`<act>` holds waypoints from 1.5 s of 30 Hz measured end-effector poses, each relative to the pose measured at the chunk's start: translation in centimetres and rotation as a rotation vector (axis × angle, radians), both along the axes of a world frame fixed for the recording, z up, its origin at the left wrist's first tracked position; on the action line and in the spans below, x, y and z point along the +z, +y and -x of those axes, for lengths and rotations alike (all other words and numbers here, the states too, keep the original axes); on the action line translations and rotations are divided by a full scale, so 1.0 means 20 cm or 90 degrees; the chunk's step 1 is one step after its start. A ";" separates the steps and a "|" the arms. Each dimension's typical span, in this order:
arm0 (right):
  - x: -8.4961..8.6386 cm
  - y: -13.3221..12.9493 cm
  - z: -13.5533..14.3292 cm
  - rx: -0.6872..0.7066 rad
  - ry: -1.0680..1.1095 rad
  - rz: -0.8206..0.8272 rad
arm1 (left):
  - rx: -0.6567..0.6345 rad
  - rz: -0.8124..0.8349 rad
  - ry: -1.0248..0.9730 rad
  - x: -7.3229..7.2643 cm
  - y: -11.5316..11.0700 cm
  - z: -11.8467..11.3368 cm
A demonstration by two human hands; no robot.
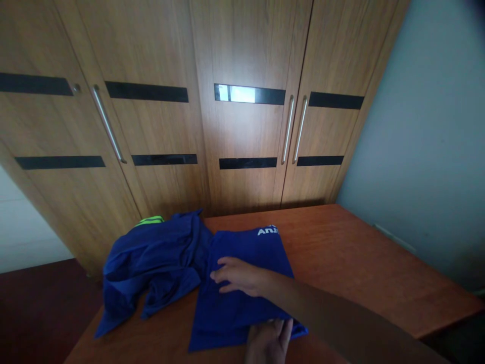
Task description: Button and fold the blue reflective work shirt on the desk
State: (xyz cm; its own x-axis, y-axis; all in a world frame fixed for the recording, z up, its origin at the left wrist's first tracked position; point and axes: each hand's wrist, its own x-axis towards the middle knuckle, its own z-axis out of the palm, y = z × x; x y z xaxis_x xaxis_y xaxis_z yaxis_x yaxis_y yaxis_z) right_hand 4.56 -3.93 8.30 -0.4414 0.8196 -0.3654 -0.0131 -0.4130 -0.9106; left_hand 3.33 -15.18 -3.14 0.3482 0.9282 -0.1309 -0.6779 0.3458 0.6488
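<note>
A folded blue shirt [242, 318] with white lettering on its far edge lies on the wooden table. My right hand [240, 275] reaches across from the right and rests on the shirt, palm down, fingers spread. At the near edge is my left hand [269, 341], its fingers curled at the fabric and partly tucked beneath the upper layer. Just left of the folded shirt lies a crumpled blue garment [155, 263], with a bright green striped piece [150, 221] showing at its back.
The orange-brown table [326, 247] extends to the right towards a pale wall [428, 136]. Behind it stands a wooden wardrobe [242, 187] with black strips and metal handles. Dark red floor [41, 298] shows at the lower left.
</note>
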 end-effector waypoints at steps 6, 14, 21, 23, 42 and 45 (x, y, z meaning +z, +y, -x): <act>0.01 -0.08 -0.15 0.087 -0.087 -0.212 | 0.054 0.186 -0.128 0.00 0.07 -0.01; 0.10 -0.38 -0.68 0.014 -0.452 -0.521 | 0.139 0.265 -0.155 0.16 0.08 0.09; -0.37 -0.60 -0.72 -0.141 -0.557 -0.525 | 0.183 0.230 -0.164 0.27 0.08 0.20; -0.47 -0.60 -0.69 -0.202 -0.589 -0.550 | 0.205 0.214 -0.152 0.26 0.09 0.21; -0.55 -0.57 -0.83 -0.061 -0.741 -0.648 | 0.299 0.261 -0.133 0.21 0.05 0.21; -0.53 -0.57 -0.84 -0.035 -0.749 -0.627 | 0.280 0.259 -0.128 0.14 0.03 0.22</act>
